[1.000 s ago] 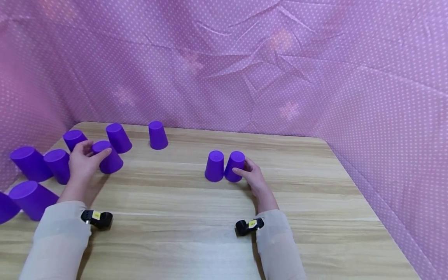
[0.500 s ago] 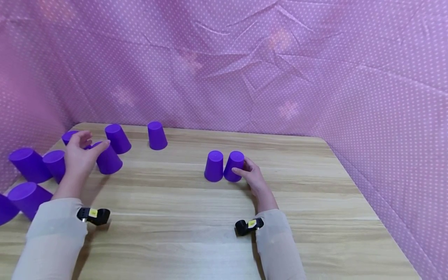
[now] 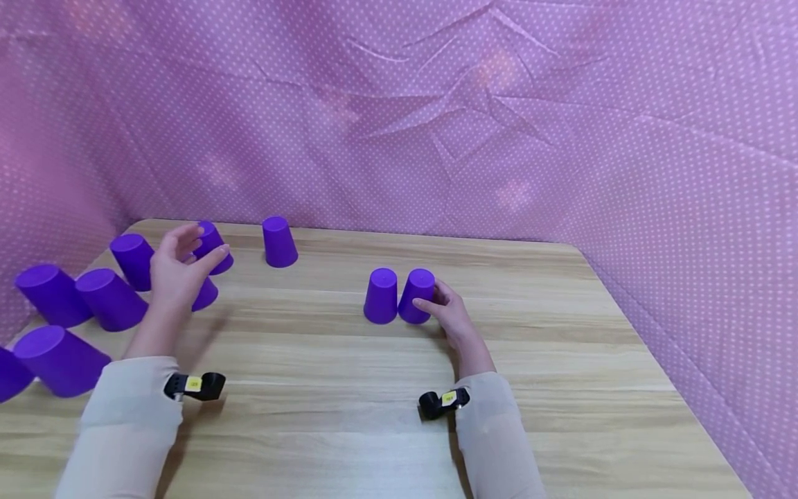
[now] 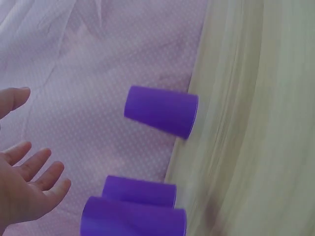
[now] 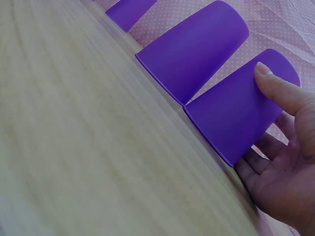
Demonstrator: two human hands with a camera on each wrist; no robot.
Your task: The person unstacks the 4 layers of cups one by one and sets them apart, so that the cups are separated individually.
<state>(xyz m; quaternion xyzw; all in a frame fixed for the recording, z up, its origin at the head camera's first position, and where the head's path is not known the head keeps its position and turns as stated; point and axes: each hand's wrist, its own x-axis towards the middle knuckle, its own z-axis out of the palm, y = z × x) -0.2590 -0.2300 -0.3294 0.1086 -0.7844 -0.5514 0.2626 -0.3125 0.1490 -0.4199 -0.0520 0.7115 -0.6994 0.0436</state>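
Observation:
My right hand (image 3: 451, 315) holds an upside-down purple cup (image 3: 416, 296), thumb on its near side and fingers round the far side. A second purple cup (image 3: 381, 298) stands upside down close on its left; in the right wrist view their rims meet. My left hand (image 3: 176, 277) hovers with thumb and fingers spread over a purple cup (image 3: 206, 294), hiding most of it in the head view. Beyond the fingers stands another purple cup (image 3: 215, 253), partly covered. In the left wrist view, that hand (image 4: 32, 189) has nothing between thumb and fingers.
Several more upside-down purple cups (image 3: 112, 301) stand at the left of the wooden table (image 3: 324, 409). One lone cup (image 3: 280, 242) stands near the back edge. Pink dotted cloth (image 3: 399, 138) hangs behind and along both sides.
My left hand first drew left off the cup it was at, then moved right and slightly up, over that cup. The right hand has stayed at its cup.

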